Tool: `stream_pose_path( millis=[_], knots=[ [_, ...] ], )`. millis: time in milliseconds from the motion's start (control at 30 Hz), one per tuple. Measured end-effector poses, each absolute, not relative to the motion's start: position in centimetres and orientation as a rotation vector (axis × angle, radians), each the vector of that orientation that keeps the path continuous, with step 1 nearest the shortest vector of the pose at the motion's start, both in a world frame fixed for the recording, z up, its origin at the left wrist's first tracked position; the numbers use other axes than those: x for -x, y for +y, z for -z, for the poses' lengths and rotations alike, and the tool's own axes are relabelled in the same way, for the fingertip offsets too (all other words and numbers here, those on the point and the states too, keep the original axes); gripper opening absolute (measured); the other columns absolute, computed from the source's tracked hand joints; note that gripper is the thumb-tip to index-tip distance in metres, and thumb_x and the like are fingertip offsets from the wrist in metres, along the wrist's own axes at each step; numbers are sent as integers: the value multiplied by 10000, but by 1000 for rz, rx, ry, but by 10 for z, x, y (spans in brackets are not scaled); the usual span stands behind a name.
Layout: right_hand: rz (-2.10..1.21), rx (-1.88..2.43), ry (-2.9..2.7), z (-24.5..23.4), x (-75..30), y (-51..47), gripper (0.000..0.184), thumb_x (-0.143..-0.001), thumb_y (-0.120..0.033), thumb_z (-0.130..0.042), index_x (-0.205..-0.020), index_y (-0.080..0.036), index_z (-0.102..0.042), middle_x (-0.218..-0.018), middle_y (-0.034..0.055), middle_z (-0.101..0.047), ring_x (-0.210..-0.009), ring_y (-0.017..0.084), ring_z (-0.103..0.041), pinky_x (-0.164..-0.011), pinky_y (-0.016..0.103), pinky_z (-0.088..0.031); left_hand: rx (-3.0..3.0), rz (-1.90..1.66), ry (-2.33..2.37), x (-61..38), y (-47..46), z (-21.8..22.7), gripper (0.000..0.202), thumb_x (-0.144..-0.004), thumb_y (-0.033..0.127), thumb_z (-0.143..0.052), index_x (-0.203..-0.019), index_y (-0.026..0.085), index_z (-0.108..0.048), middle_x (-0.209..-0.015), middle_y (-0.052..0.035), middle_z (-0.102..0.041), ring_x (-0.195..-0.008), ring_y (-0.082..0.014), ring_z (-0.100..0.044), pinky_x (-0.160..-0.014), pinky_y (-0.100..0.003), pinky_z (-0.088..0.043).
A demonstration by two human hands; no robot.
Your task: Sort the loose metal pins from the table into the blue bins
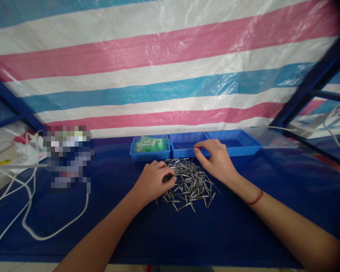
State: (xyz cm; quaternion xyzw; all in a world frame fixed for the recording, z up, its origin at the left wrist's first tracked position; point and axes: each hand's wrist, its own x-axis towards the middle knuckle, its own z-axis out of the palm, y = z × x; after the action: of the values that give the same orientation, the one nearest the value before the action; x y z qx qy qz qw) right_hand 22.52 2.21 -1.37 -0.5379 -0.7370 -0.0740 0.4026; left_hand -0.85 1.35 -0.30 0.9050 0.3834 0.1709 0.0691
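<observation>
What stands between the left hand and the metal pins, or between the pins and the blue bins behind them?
Nothing visible. The left hand is curled on the metal pins at the pile's left edge. The pile lies right in front of the middle blue bin. Only the right hand reaches in there, fingers at the bin's front rim.

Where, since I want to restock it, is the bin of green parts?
In the head view, the green-parts bin is leftmost of the three blue bins at the back of the table, just beyond the left hand gripping metal pins.
</observation>
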Motion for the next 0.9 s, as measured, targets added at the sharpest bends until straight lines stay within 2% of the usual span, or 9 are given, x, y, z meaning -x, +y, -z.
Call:
stream_pose_path(
  millis=[133,433,633,767,900],
  knots=[
    [125,1287,-1890,13,-216,16,149,-850,-261,-499,-846,-209,-639,-847,42,-675,-830,228,-566,-783,406,-392,-2814,-458,1206,2,10,6,199,-886,340,-514,-955,236,-669,-928,-43,-608,-833,-189,-528,-712,-304,-366],
    [35,1224,-1927,16,-209,13,138,-834,-228,-502,-819,-207,-637,-846,45,-674,-832,223,-573,-777,404,-403,-2866,-404,1315,-4,9,5,203,-901,310,-501,-862,193,-661,-930,-51,-600,-848,-200,-518,-700,-319,-358],
    [-13,1075,-2188,5,-200,-2,148,-856,-242,-503,-859,-202,-645,-863,47,-670,-858,211,-550,-775,375,-377,-2819,-626,1246,-4,10,6,192,-940,280,-434,-977,205,-607,-1064,-56,-565,-939,-190,-533,-804,-330,-392],
    [-70,1030,-2261,2,-196,-8,184,-886,-247,-473,-869,-200,-650,-847,49,-668,-845,199,-552,-759,359,-370,-2731,-709,1156,-3,10,4,192,-952,255,-411,-972,193,-591,-977,-40,-613,-933,-178,-566,-826,-319,-410],
    [-125,1020,-2227,2,-195,-10,175,-889,-257,-478,-865,-203,-642,-858,45,-665,-828,192,-558,-755,361,-383,-2569,-882,1040,-2,7,1,142,-924,247,-470,-939,196,-602,-959,-38,-605,-935,-161,-575,-844,-280,-431]
  ],
)
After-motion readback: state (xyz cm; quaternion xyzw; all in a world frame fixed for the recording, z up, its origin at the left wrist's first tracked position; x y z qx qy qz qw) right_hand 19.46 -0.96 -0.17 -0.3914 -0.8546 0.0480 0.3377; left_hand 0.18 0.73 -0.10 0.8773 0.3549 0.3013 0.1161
